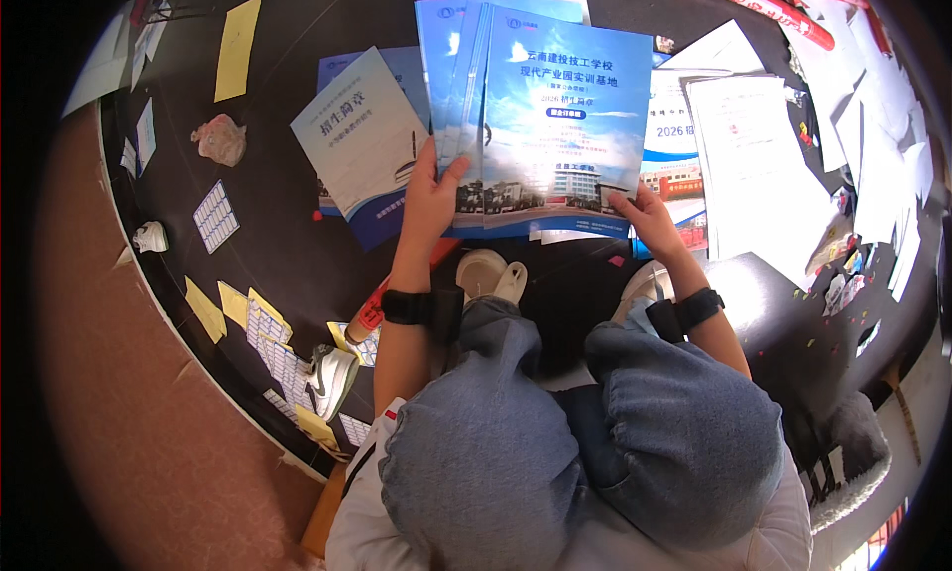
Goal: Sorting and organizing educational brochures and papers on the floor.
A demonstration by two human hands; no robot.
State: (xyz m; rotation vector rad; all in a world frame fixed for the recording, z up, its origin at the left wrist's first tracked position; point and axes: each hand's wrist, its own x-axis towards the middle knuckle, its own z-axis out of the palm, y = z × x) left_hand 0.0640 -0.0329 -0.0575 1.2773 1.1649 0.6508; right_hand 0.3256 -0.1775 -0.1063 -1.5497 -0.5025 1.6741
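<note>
A fanned stack of blue glossy brochures (569, 124) is held up between both hands, printed with a sky and buildings and bearing writing. My left hand (435, 188) grips its left side, thumb on top. At the lower right corner my right hand (643, 210) pinches the stack with its thumb over the front. Beside my left hand a pale brochure with a blue lower edge (364, 139) lies over a darker blue one (327, 69). Right of the stack, white brochures with a blue band (669, 136) lie partly under loose white sheets (744, 162).
Red printed tubes (766, 5) and strewn white papers (877, 139) lie on the right of the dark tiled floor (297, 20). To the left are yellow paper (238, 46), a crumpled plastic bag (221, 139), label sheets (216, 216) and a white shoe (331, 381). Another red tube (368, 310) lies near my left forearm.
</note>
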